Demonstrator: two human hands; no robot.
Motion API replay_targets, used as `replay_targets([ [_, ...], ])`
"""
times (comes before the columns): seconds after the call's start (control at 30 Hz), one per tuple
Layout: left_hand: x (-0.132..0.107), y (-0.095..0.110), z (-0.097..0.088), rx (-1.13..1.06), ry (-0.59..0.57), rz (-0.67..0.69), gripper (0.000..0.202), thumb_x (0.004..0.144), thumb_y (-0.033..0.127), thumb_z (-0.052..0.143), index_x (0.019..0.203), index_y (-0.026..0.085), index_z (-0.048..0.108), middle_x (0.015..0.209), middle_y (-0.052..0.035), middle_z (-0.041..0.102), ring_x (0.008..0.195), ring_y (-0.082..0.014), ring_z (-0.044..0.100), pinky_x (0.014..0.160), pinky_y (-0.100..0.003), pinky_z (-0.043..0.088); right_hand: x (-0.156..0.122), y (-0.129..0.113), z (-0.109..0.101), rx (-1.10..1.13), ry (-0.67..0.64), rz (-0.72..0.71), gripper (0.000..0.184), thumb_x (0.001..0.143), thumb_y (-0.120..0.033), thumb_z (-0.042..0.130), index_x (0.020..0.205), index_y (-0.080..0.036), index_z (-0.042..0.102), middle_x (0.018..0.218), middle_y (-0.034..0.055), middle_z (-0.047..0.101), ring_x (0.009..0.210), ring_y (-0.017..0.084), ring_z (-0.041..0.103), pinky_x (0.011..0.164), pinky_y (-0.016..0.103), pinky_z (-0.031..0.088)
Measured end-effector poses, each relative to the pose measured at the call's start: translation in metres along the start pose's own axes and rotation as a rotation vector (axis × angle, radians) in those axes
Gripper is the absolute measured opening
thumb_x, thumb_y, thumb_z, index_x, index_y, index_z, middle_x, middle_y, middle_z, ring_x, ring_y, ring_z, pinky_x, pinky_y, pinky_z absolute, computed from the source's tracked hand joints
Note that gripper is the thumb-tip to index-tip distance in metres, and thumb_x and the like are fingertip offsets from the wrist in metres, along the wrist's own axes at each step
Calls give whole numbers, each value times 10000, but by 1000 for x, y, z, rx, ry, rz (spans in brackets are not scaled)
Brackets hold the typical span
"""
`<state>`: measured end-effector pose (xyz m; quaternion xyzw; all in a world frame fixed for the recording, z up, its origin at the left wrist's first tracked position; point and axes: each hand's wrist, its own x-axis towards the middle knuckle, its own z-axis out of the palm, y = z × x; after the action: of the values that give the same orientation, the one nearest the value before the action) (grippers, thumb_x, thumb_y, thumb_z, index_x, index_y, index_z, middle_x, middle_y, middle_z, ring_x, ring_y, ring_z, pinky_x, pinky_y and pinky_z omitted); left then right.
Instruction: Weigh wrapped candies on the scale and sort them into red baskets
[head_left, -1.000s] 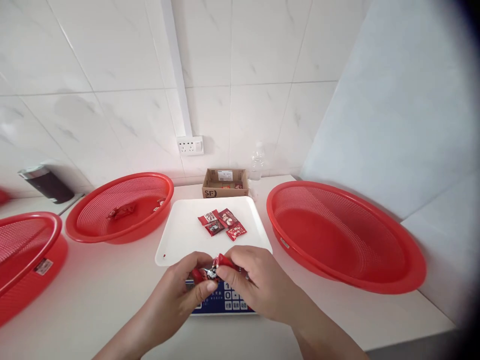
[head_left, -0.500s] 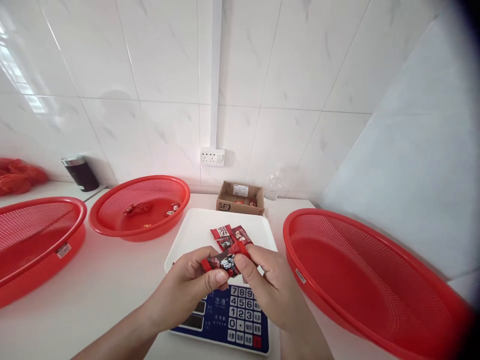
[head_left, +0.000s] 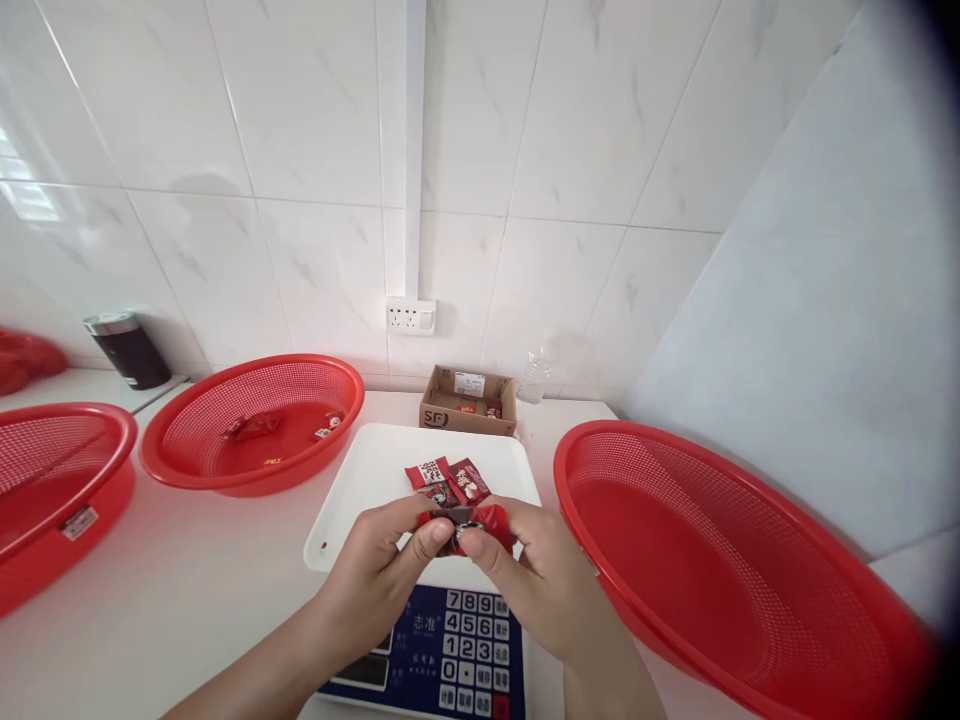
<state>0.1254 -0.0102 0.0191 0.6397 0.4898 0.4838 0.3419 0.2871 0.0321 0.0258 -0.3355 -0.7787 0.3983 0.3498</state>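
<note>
Both of my hands pinch one small red-and-dark snack packet [head_left: 491, 522] above the front of a white weighing scale [head_left: 360, 470]. My left hand [head_left: 379, 560] grips its left part, and my right hand [head_left: 536, 570] grips its right part, with the two thumbs close together on its face. Much of the packet is hidden by the thumbs. Just beyond my fingers, several red packets [head_left: 469, 481] lie on the scale's pan. Below my hands the scale's blue keypad [head_left: 420, 655] shows, partly covered by the left wrist.
To the right stands a large red basket [head_left: 645, 520]. Another red basket [head_left: 247, 480], holding a few packets, is at the left, beside a third basket [head_left: 112, 480]. Behind the scale are a cardboard box [head_left: 465, 420] and a clear plastic container [head_left: 535, 378]. A dark tumbler [head_left: 133, 352] stands far left.
The view has shifted slightly, so the surroundings appear further left. My thumbs have drawn together over the packet, covering more of it, and it looks bent or bunched between them.
</note>
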Motion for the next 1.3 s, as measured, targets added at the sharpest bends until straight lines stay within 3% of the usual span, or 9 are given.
replay_targets([
  [0.17, 11, -19, -16, 281, 79, -35, 336, 903, 428, 347, 844, 197, 584, 826, -24, 621, 755, -141, 541, 693, -257, 447, 2, 7, -16, -64, 248, 30, 448, 842, -526, 452, 558, -181, 482, 509, -18, 456, 490, 98, 410, 427, 205, 296],
  [0.23, 17, -31, -20, 444, 39, -78, 285, 883, 411, 405, 986, 226, 596, 986, -35, 633, 869, -165, 563, 754, -291, 461, 3, 10, -23, -109, 326, 60, 472, 831, -540, 455, 518, -191, 405, 482, -30, 393, 472, 92, 367, 416, 208, 264],
  [0.37, 25, -52, -16, 760, -87, -86, 334, 862, 383, 463, 1147, 248, 572, 1126, -63, 605, 1052, -230, 532, 864, -378, 452, 6, 15, -28, -213, 287, 138, 472, 834, -551, 443, 533, -189, 426, 487, -27, 422, 476, 96, 378, 420, 214, 258],
  [0.57, 28, -59, -4, 981, -198, -96, 338, 860, 377, 472, 1130, 209, 586, 1098, -92, 603, 1034, -266, 514, 860, -415, 439, 13, 24, -25, -332, 220, 188, 445, 835, -548, 456, 624, -175, 574, 552, 12, 575, 497, 118, 484, 431, 222, 315],
  [0.67, 27, -57, -3, 955, -201, -97, 253, 861, 303, 462, 1044, 201, 603, 1060, -87, 599, 1024, -258, 509, 846, -393, 432, 14, 25, -25, -311, 222, 160, 419, 830, -541, 479, 685, -173, 618, 616, 36, 631, 530, 139, 536, 453, 237, 366],
  [0.8, 25, -54, -3, 858, -209, -101, 159, 852, 232, 439, 914, 191, 579, 1022, -73, 609, 1003, -244, 513, 830, -375, 422, 14, 21, -27, -124, 266, 156, 362, 817, -504, 532, 912, -181, 663, 832, 71, 697, 678, 183, 627, 577, 284, 476],
  [1.0, 19, -56, -3, 766, -171, -147, 100, 805, 196, 467, 883, 209, 529, 911, -45, 618, 943, -238, 527, 777, -363, 416, 15, 27, -24, 116, 346, 91, 376, 805, -443, 573, 1121, -239, 582, 1014, 62, 647, 770, 165, 631, 616, 285, 517],
  [1.17, 15, -49, -5, 456, -14, -153, 110, 841, 253, 444, 922, 227, 514, 977, -24, 580, 850, -167, 550, 736, -318, 449, 16, 33, -23, 408, 288, 21, 254, 854, -444, 506, 993, -242, 575, 892, 35, 624, 696, 130, 576, 496, 223, 477],
  [1.3, 10, -29, -4, 207, 165, -24, 92, 825, 271, 505, 895, 216, 527, 963, -26, 543, 812, -129, 537, 719, -276, 479, 15, 29, -22, 465, 222, -6, 300, 849, -494, 497, 760, -209, 522, 698, 2, 568, 625, 123, 548, 488, 219, 455],
])
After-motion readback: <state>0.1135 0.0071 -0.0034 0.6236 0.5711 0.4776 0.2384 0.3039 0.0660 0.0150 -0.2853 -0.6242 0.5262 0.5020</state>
